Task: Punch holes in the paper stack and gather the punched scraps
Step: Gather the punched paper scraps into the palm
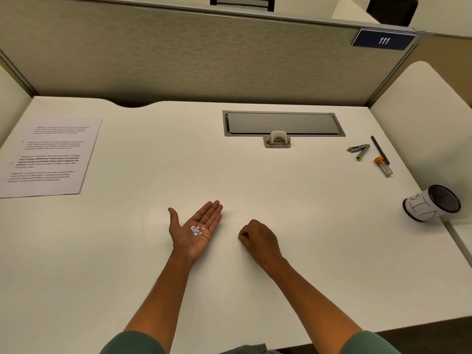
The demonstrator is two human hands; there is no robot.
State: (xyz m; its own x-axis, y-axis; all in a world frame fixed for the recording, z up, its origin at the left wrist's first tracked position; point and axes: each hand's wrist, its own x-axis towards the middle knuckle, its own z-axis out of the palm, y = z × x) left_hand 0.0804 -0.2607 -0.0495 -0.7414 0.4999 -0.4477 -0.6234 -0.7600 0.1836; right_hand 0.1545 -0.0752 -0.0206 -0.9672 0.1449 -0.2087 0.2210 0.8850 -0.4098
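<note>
A: Start with the big things. What is in front of you?

B: Your desk (pixel 255 175), white, with a fabric partition along its far edge. A grey hatch (pixel 282 123) is set into the desk near the far edge, right of the middle.

A: And the paper?

B: Your paper stack (pixel 48 157) lies flat at the far left corner, printed side up, well apart from your hands.

A: What sits on the right?

B: A mesh cup (pixel 431 203) wrapped in white paper lies tipped on its side at the right edge. Farther back near that edge are a stapler (pixel 358 150), a black pen (pixel 380 149) and a small vial (pixel 383 166) with an orange cap.

A: The punch?

B: Your punch (pixel 277 140) stands just in front of the hatch, touching its near rim.

A: Now my hands.

B: Your left hand (pixel 195 231) rests palm up near the middle of the desk, fingers straight and together, thumb spread. Your right hand (pixel 258 238) is just beside it, knuckles up, fingers curled under; whether they pinch anything, I cannot tell.

A: And the scraps?

B: The scraps (pixel 196 230), small white discs, lie in a little heap on your left palm.
</note>
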